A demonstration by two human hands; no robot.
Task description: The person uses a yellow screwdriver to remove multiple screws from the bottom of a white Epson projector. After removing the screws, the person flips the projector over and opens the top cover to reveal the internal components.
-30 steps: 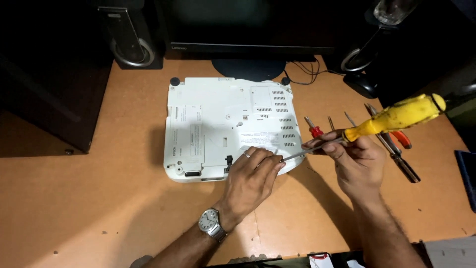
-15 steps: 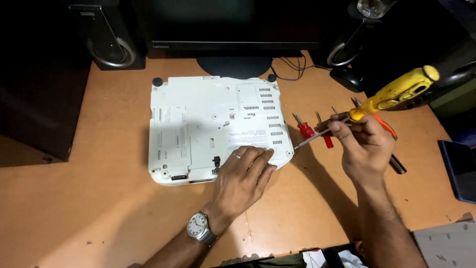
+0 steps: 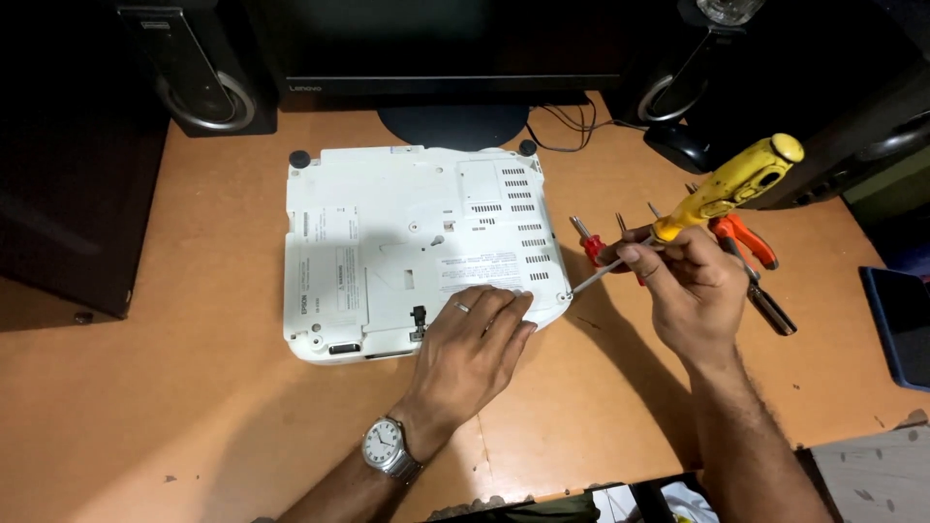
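Screwdriver point(image 3: 722, 191) within right fingers point(image 3: 647, 254), tip at projector point(image 3: 417, 242)

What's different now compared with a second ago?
The right hand has drawn back to the right, taking the yellow screwdriver with it; its tip now sits at the white device's right edge, no longer beside the left hand. The left hand stays pressed flat on the device, and the spare tools remain on the desk.

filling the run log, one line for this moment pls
left hand: flat on white device | right hand: holds yellow screwdriver, tip at device's right corner | pliers beside
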